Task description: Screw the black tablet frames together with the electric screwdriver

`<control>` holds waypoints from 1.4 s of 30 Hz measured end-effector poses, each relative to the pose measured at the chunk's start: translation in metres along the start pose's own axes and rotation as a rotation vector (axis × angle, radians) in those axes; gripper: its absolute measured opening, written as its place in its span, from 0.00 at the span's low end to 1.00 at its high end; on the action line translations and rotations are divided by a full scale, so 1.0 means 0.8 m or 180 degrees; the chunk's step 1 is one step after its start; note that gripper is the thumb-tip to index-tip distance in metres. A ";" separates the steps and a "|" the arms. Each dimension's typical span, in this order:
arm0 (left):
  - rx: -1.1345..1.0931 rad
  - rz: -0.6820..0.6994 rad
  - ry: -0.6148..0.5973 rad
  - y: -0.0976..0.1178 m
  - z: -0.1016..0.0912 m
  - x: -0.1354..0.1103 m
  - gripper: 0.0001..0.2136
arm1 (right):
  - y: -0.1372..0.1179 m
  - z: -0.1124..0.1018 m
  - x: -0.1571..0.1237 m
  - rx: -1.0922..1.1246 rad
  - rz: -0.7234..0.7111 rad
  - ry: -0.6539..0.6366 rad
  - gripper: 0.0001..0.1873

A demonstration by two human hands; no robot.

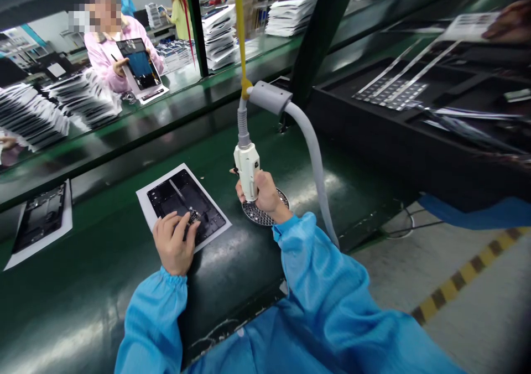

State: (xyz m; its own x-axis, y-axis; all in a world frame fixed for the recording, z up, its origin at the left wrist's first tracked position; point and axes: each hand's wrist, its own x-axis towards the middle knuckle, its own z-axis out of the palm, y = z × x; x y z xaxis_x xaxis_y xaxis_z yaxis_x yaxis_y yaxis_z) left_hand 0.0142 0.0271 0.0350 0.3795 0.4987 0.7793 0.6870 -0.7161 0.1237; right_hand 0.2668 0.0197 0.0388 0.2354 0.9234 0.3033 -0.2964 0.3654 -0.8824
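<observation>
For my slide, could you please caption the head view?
Left hand rests on a black panel on the conveyor; right hand holds a hanging screwdriver over a round perforated tray.

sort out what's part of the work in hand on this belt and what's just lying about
In hand:
left hand on the black panel on its white sheet
right hand gripping the hanging screwdriver over the round screw tray

Lying about:
second panel at left
paper stacks
strips at right

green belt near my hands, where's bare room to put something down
Bare belt lies between the black panel on its white sheet under the left hand and the second panel farther left, and near the front edge. It is crowded around the right hand: electric screwdriver, round screw tray, grey hose.
</observation>
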 end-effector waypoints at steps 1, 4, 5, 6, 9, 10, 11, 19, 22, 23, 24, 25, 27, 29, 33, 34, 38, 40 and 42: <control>0.0039 0.0020 -0.0036 -0.002 0.002 0.000 0.09 | 0.000 0.000 0.000 -0.0009 -0.0010 -0.0003 0.36; 0.0185 0.0027 -0.0348 -0.008 0.005 -0.006 0.10 | 0.001 -0.001 -0.001 -0.0061 -0.0086 -0.0026 0.35; 0.0214 0.0000 -0.0472 -0.010 0.005 -0.009 0.10 | 0.001 -0.001 -0.002 -0.0069 -0.0095 -0.0033 0.35; 0.0226 -0.0036 -0.0572 -0.012 0.005 -0.012 0.11 | 0.001 -0.001 -0.002 -0.0073 -0.0089 -0.0041 0.35; 0.0215 -0.0153 -0.0737 -0.016 0.005 -0.020 0.13 | 0.001 -0.001 -0.001 -0.0086 -0.0060 -0.0024 0.36; 0.0207 -0.0190 -0.0786 -0.016 0.004 -0.022 0.13 | 0.001 0.000 -0.001 -0.0088 -0.0053 -0.0015 0.37; 0.0197 -0.0225 -0.0842 -0.017 0.004 -0.023 0.13 | 0.001 0.000 -0.001 -0.0086 -0.0045 -0.0011 0.37; 0.0080 -0.0433 -0.1122 -0.018 0.004 -0.029 0.14 | -0.001 -0.001 -0.002 -0.0042 -0.0049 -0.0012 0.37; 0.0026 -0.0440 -0.1136 -0.019 0.005 -0.029 0.14 | 0.000 -0.001 -0.003 -0.0012 -0.0076 -0.0021 0.37; 0.0020 -0.0435 -0.1125 -0.019 0.005 -0.029 0.15 | 0.000 0.000 -0.003 -0.0005 -0.0071 -0.0020 0.37; 0.0016 -0.0430 -0.1111 -0.019 0.006 -0.030 0.15 | 0.000 0.000 -0.003 -0.0010 -0.0060 -0.0015 0.37; 0.0013 -0.0428 -0.1092 -0.019 0.006 -0.030 0.15 | 0.000 0.000 -0.003 -0.0029 -0.0044 -0.0003 0.37; 0.0012 -0.0431 -0.1057 -0.019 0.007 -0.030 0.15 | -0.001 0.001 -0.003 -0.0098 -0.0017 0.0018 0.38; -0.0007 -0.0429 -0.1042 -0.019 0.007 -0.030 0.15 | -0.001 0.000 -0.003 -0.0164 -0.0013 0.0030 0.39; -0.0052 -0.0420 -0.1040 -0.022 0.009 -0.032 0.15 | 0.001 -0.001 -0.003 -0.0238 -0.0006 0.0030 0.40; -0.0059 -0.0427 -0.1040 -0.023 0.009 -0.032 0.15 | 0.001 -0.002 -0.003 -0.0247 -0.0001 0.0023 0.40; -0.0141 -0.0478 -0.1039 -0.024 0.009 -0.032 0.15 | -0.001 0.001 -0.005 -0.0244 0.0027 0.0067 0.38; -0.0234 -0.0478 -0.1005 -0.020 0.006 -0.032 0.14 | -0.005 0.004 -0.006 -0.0201 0.0057 0.0148 0.37; -0.0369 -0.0409 -0.1009 -0.015 0.001 -0.033 0.13 | -0.010 0.007 -0.008 -0.0086 0.0070 0.0209 0.38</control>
State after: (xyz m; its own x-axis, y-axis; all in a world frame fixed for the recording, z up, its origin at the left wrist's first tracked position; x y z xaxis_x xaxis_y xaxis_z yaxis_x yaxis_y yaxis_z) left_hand -0.0035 0.0232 0.0123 0.4805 0.7018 0.5259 0.6735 -0.6794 0.2913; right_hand 0.2626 0.0114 0.0459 0.2897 0.9210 0.2603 -0.2773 0.3411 -0.8982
